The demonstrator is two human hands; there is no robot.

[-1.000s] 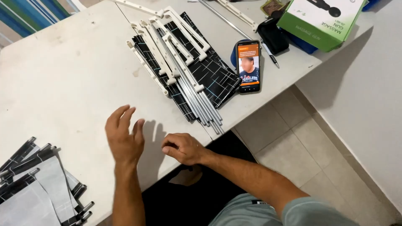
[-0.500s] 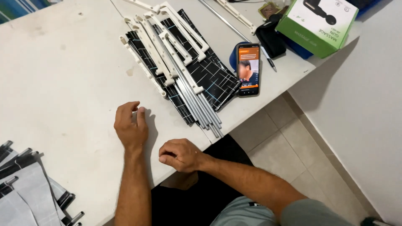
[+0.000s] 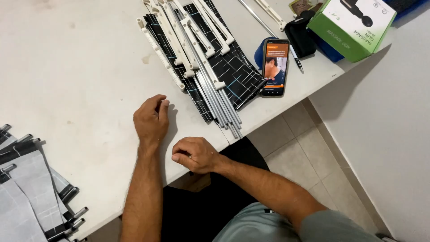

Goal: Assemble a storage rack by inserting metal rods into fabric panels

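**Two hands at rest on a white desk**

Head view: a white desk [image 3: 67, 67] fills most of the frame, with grey floor tiles [image 3: 304, 143] beyond its near edge. The left hand [image 3: 151, 120] lies palm down on the desk, fingers curled loosely together, holding nothing that can be seen. The right hand [image 3: 195, 154] sits just beside and nearer the body, at the desk edge, curled into a loose fist; whether anything is inside it cannot be told. Ahead and to the right of the left hand, near its fingertips, lies a bundle of black gridded fabric with white plastic strips and grey metal rods [image 3: 201, 67]. Further right a phone [image 3: 275, 67] leans with its screen lit, and beyond it stands a green box [image 3: 354, 29]. Far left of the left hand, grey folded fabric pieces [image 3: 27, 188] are stacked.
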